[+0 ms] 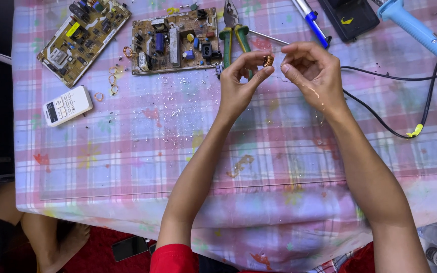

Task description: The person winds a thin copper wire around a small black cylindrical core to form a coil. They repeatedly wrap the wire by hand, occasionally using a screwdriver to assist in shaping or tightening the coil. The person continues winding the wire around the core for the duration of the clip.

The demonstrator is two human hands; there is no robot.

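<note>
Left hand (pixel 238 83) pinched small copper coil (pixel 268 60) between thumb, forefinger near table's (pixel 127 167) far edge; right hand (pixel 312 71) fingers curled beside coil, grip unclear; green-handled pliers (pixel 231 35) behind.

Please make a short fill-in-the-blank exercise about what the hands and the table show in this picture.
1. The left hand and the right hand hold a small copper ____ between the fingertips.
2. The pliers have ____ handles.
3. The white remote control lies below the ____ of the two circuit boards.
4. The soldering iron has a ____ handle.

Missing words: coil; green; left; blue
</note>
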